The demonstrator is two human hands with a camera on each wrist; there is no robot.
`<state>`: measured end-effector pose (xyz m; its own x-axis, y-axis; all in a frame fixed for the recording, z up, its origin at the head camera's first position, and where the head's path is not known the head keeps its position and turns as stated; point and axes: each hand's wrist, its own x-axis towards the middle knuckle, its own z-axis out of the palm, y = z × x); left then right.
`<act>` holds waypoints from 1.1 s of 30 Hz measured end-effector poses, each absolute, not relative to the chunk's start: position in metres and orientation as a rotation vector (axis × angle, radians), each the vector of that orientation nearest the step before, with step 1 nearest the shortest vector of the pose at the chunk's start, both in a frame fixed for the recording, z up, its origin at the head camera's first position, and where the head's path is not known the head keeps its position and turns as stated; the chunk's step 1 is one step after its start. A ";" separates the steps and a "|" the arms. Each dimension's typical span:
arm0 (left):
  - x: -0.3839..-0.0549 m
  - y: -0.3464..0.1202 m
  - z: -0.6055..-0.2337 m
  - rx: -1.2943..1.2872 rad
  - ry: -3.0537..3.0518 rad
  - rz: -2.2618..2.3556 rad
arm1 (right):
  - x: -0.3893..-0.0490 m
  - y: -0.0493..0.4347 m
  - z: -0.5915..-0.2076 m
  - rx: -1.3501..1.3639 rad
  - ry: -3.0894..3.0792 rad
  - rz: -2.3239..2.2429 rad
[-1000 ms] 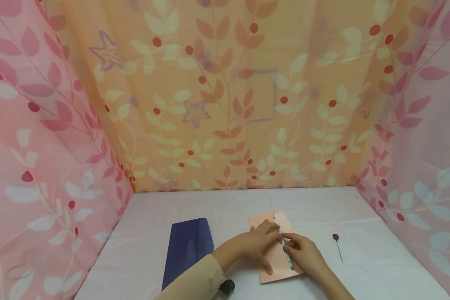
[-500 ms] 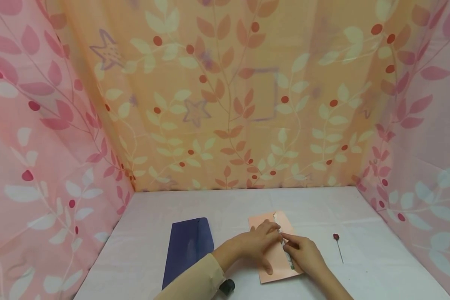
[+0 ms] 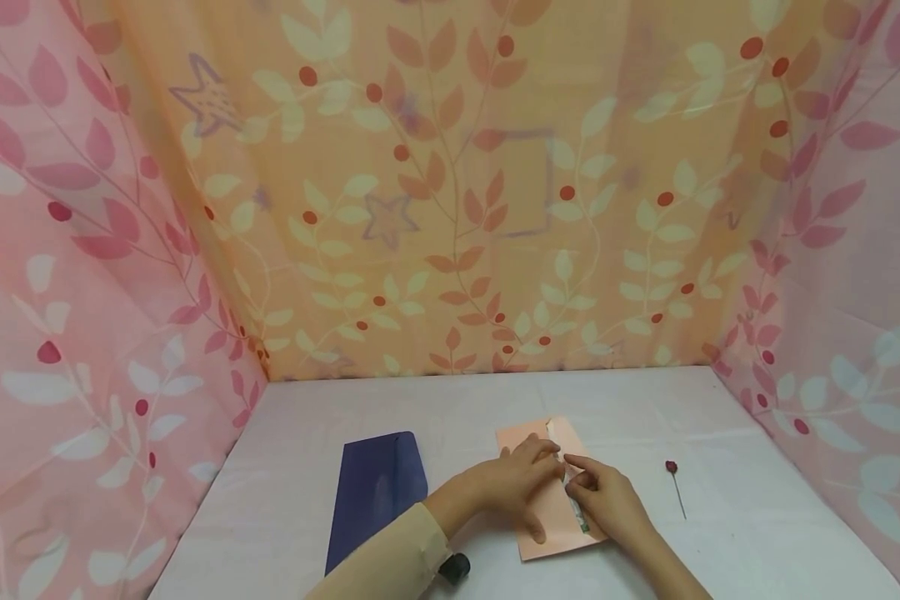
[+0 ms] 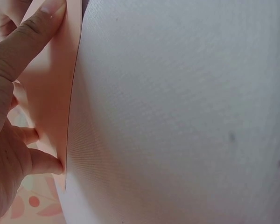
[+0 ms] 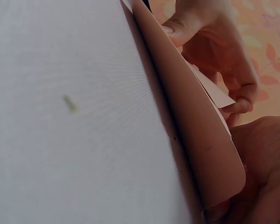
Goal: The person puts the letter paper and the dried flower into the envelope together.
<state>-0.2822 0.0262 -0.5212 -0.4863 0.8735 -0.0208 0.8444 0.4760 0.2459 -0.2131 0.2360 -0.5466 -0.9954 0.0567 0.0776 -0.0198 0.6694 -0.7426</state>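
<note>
A pale pink envelope [image 3: 551, 521] lies on the table with its flap turned out to the right. Along its mouth shows a strip of printed paper [image 3: 581, 518], mostly inside the envelope. My left hand [image 3: 521, 483] rests spread over the envelope's body; in the left wrist view its thumb [image 4: 37, 30] presses near the edge. At the mouth is my right hand [image 3: 607, 500], fingers bent, its index finger and thumb apart by the strip; I cannot tell whether they pinch it. A pointed paper corner [image 5: 221, 99] stands up beside the left fingertips in the right wrist view.
On the left lies a dark blue envelope [image 3: 367, 492], partly under the left sleeve [image 3: 397, 554]. A small black object [image 3: 456, 568] sits by that cuff. To the right lies a dark red flower on a thin stem [image 3: 672, 468]. Patterned curtains [image 3: 450, 208] surround the white table [image 3: 330, 408].
My right index finger has lifted slightly away from the paper strip at the envelope's mouth. My left hand keeps its place. The whole head view has shifted a little.
</note>
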 end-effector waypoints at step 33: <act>-0.282 0.023 -0.523 1.531 2.582 0.323 | -0.224 0.222 -0.541 0.029 -2.845 1.274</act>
<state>-0.2820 0.0226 -0.5231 -0.4799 0.8773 0.0035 0.8512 0.4646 0.2441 -0.2238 0.2219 -0.5406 -0.9995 -0.0067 0.0301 -0.0269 0.6659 -0.7456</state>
